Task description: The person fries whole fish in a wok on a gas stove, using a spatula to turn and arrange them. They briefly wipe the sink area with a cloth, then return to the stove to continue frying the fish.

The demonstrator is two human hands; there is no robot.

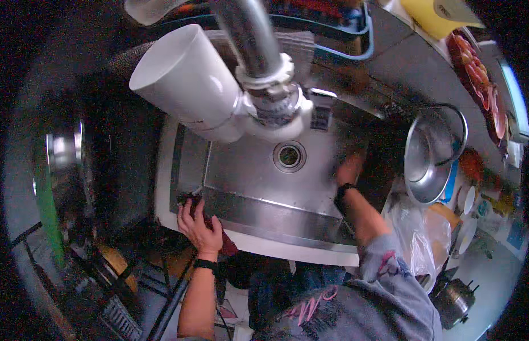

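Note:
A stainless steel sink (256,170) with a round drain (289,156) lies before me. My left hand (201,232) rests with fingers spread on a dark red cloth (227,243), which lies over the sink's front left rim. A black band circles that wrist. My right hand (349,168) is blurred, reaching down at the sink's right side. Its fingers are hard to make out, and whether it holds anything cannot be told. Above the sink's back, a metal pipe (249,38) carries a white cylindrical fixture (187,81), probably a faucet filter, which hides part of the basin.
A stainless steel bowl (420,157) is at the right, above a clear plastic bag (413,230). Farther right are a metal pot (454,302) and a tray of reddish food (477,72). A blue-rimmed container (366,47) stands behind the sink. Black metal bars (168,294) are at lower left.

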